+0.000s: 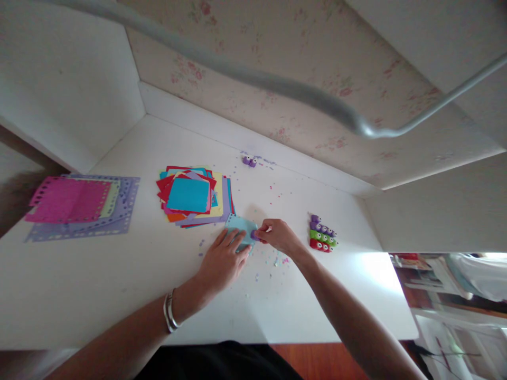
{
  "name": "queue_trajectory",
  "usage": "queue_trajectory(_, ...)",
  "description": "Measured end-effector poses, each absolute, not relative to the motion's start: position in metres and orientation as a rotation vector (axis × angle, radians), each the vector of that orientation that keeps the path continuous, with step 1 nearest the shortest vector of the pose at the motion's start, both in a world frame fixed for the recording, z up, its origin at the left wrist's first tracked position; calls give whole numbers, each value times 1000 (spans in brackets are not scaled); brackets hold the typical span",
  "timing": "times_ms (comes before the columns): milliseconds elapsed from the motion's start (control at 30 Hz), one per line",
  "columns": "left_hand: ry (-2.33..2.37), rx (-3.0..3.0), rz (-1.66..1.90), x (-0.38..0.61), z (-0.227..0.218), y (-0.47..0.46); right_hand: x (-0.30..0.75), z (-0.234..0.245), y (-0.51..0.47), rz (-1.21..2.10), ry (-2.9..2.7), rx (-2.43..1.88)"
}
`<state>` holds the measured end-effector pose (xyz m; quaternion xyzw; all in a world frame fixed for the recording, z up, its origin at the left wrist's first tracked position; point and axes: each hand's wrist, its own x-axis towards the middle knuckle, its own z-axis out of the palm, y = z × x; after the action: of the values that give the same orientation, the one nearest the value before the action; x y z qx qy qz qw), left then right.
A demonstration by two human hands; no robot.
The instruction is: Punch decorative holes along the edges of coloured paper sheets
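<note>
A small light blue sheet of paper (242,224) lies on the white table, with a few holes punched at its upper left corner. Flat on its lower part rests my left hand (225,258), fingers stretched out. My right hand (273,235) pinches a small purple paper punch (255,235) at the sheet's right edge. Whether the punch is pressed down I cannot tell. Tiny punched-out paper bits (283,261) are scattered below and right of the sheet.
Left of the sheet sits a stack of coloured paper (189,195). Punched pink and purple sheets (71,199) lie farther left. Several purple, green and red punches (322,234) stand in rows at the right; two purple punches (249,162) are near the back wall. A grey cable (253,76) crosses above.
</note>
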<state>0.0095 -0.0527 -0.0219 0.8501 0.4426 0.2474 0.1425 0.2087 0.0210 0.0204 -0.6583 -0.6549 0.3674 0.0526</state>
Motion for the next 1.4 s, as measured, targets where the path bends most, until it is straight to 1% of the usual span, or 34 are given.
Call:
queue_trajectory(133,1280,2470,735,9,-22,-52,209,22,23,1230,-1954,-1941)
queue_trajectory(267,1277,2497,714,8,-21,-51,218,25,20,1253,-1863,-1818)
queue_trajectory(433,1281,2495,702,9,-20,-52,241,36,12,1296,-1968,-1793)
queue_trajectory(500,1281,2496,689,9,-20,-51,247,40,8,1226,-2035,-1822)
queue_trajectory(700,1277,2521,648,9,-19,-50,234,39,-13,762,-2133,-1871)
queue_trajectory(767,1273,2530,653,9,-19,-50,228,39,-19,701,-2172,-1839)
queue_trajectory(833,1267,2538,657,9,-18,-48,230,41,-22,762,-2135,-1832)
queue_trajectory(967,1254,2560,681,9,-18,-46,265,52,-15,1100,-1827,-1814)
queue_trajectory(1033,1251,2568,699,9,-19,-45,301,57,-5,1113,-1657,-1794)
queue_trajectory(1100,1253,2574,705,10,-20,-44,342,60,8,921,-1539,-1858)
queue_trajectory(1200,1249,2584,693,10,-20,-44,398,58,29,410,-1609,-2212)
queue_trajectory(1300,1255,2587,685,11,-20,-44,429,52,44,257,-1669,-2351)
queue_trajectory(1400,1267,2578,676,11,-19,-44,437,43,53,256,-1763,-2398)
